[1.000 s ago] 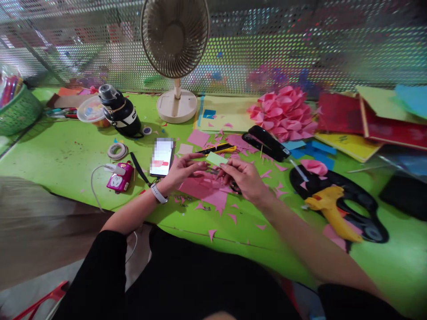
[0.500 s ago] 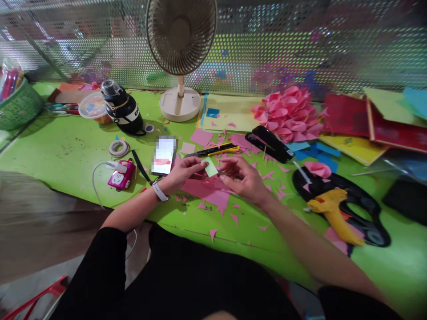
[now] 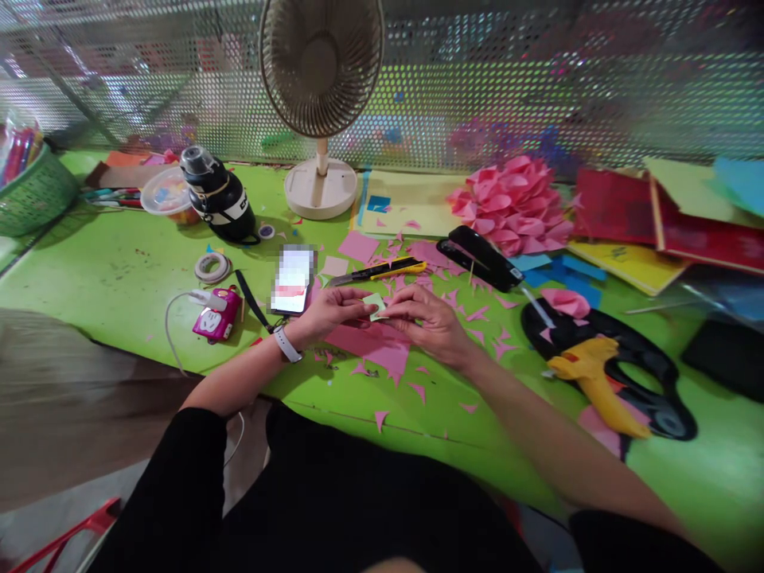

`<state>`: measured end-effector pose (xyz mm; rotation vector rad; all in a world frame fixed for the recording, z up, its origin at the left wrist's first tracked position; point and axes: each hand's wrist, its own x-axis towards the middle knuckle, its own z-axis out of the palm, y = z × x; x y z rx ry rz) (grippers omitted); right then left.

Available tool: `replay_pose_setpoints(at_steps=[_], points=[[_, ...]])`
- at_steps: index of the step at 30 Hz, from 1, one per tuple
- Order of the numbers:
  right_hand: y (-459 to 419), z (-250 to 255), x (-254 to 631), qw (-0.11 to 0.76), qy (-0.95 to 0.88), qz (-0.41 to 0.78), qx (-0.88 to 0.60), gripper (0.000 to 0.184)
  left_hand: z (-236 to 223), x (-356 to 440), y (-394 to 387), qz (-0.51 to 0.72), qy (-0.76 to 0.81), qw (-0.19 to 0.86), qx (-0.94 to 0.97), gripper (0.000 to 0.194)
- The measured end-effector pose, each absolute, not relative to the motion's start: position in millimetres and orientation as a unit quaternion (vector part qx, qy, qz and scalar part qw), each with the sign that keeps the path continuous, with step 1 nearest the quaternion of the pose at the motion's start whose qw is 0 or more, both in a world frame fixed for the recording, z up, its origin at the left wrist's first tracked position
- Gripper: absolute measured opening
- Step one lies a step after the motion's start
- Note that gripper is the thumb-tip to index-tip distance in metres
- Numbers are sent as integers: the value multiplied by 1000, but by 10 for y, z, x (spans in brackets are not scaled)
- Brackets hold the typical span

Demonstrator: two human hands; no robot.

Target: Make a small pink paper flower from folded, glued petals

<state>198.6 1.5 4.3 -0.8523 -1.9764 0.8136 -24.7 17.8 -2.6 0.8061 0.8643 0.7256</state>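
Note:
A small pale green piece of paper (image 3: 375, 302) is held between my two hands, above the table. My left hand (image 3: 334, 313) pinches its left side between thumb and fingers. From the other side, my right hand (image 3: 430, 322) grips its right edge with the fingertips, covering part of it. Below the hands lies a larger pink paper sheet (image 3: 376, 347), with pink scraps (image 3: 418, 391) scattered around. Just beyond my hands is a yellow and black utility knife (image 3: 382, 271). A lit phone (image 3: 294, 278) lies beside my left hand.
At the back stand a fan (image 3: 322, 187) and a black bottle (image 3: 220, 199). A pink paper flower (image 3: 516, 203) and a black stapler (image 3: 481, 259) lie right of centre. Further right is a yellow glue gun (image 3: 590, 374). A pink power adapter (image 3: 216, 317) and tape roll (image 3: 212, 267) sit left.
My right hand has moved left and its fingers have closed on the right edge of the green paper. The paper now shows less between the hands.

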Motion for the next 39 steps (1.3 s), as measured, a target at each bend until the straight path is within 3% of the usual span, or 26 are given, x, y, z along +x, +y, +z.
replay_pose_setpoints(at_steps=[5, 13, 20, 39], points=[[24, 14, 1957, 434, -751, 341, -362, 10, -9, -235, 155, 331, 364, 778, 392, 43], [9, 16, 1862, 426, -661, 421, -452, 33, -68, -222, 109, 346, 318, 722, 508, 42], [22, -75, 1891, 424, -655, 436, -447, 24, -180, -191, 104, 368, 275, 689, 561, 43], [7, -62, 1884, 411, -667, 433, -445, 25, -5, -198, 26, 357, 290, 693, 556, 53]])
